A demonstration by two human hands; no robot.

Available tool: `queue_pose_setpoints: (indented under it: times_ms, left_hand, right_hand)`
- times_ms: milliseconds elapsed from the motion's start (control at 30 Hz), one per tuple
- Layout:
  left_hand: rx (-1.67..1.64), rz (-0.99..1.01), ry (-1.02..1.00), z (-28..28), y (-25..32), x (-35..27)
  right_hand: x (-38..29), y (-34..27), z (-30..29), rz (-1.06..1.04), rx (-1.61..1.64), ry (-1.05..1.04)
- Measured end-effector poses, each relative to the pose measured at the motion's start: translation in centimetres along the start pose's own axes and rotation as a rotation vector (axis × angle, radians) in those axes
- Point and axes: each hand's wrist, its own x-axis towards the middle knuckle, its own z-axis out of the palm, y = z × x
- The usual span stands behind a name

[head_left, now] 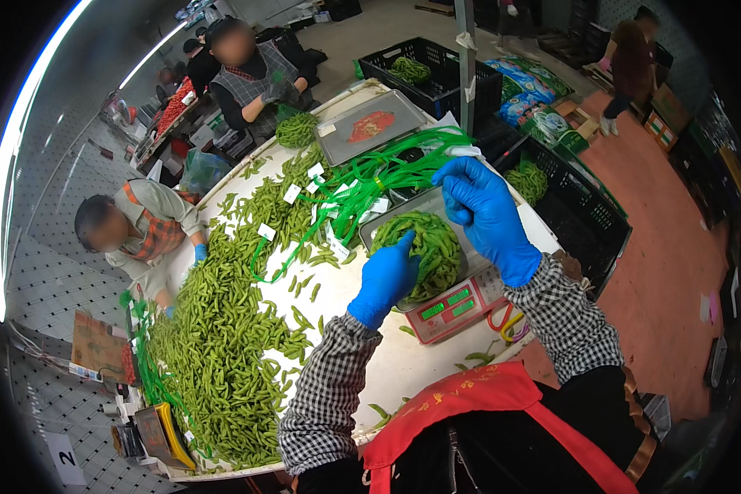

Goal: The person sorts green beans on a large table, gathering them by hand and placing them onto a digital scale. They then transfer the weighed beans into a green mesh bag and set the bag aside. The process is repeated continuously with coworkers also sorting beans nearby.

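A green mesh bag full of bean pods (435, 250) rests on the metal pan of a red and white digital scale (447, 315), whose display is lit. My left hand (386, 275), in a blue glove, touches the near left side of the bag with a finger extended over it. Above and to the right of the bag is my right hand (485, 213), also gloved in blue, with fingers bent and fingertips close together; whether something thin is between them cannot be told. Empty green mesh bags (376, 182) with white tags lie just beyond the pan.
Loose green pods (228, 333) are heaped across the left of the white table (352, 309). A second scale pan (370, 126) stands at the far end. Scissors (509, 324) lie beside the near scale. Black crates (568, 204) stand at right. Two co-workers are at the table's far and left sides.
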Motion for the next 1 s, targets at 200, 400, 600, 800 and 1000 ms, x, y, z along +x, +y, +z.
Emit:
queue_pose_setpoints:
  times_ms: [200, 400, 600, 800, 1000]
  left_hand:
    - [-0.246, 0.020, 0.210, 2.7, -1.2, 1.3]
    - [-0.065, 0.112, 0.161, 2.1, 0.5, 1.1]
    - [-0.056, 0.123, 0.152, 1.7, 1.8, 0.5]
    - [-0.238, 0.032, 0.298, 3.2, 0.9, 1.6]
    - [-0.015, -0.026, 0.117, 1.1, -0.3, 0.2]
  right_hand:
    - [0.1, 0.1, 0.2, 0.011, 0.004, -0.010]
    - [0.1, 0.1, 0.0, 0.007, 0.005, -0.009]
    - [0.1, -0.2, -0.3, -0.005, -0.002, 0.001]
    - [0.0, 0.0, 0.3, 0.019, 0.006, -0.017]
    - [0.9, 0.5, -3.5, 0.009, 0.210, -0.033]
